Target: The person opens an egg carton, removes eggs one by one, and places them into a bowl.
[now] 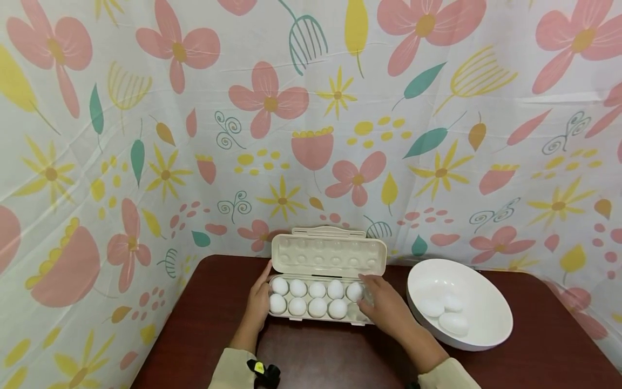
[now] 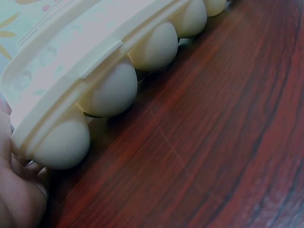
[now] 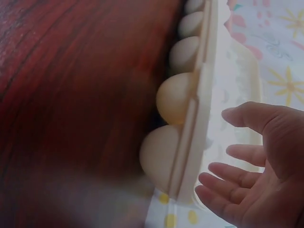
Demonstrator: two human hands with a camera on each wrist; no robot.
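Note:
A cream egg carton [image 1: 320,316] lies on the table with its lid [image 1: 329,254] raised at the back. Several white eggs [image 1: 318,307] fill most of its two rows, while a front cup at the right end holds none. My left hand [image 1: 257,302] grips the carton's left end; in the left wrist view its fingers [image 2: 21,190] bend against that end, partly cut off by the frame. Over the right end is my right hand [image 1: 386,305], beside the last back-row egg [image 1: 355,292]. The right wrist view shows its fingers spread, holding nothing.
A large white bowl [image 1: 491,302] stands right of the carton, close to my right forearm, with three white eggs [image 1: 454,323] inside. Behind the dark red-brown table [image 1: 320,351] hangs a flowered cloth [image 1: 311,178]. A black strap device [image 1: 264,373] is on my left wrist.

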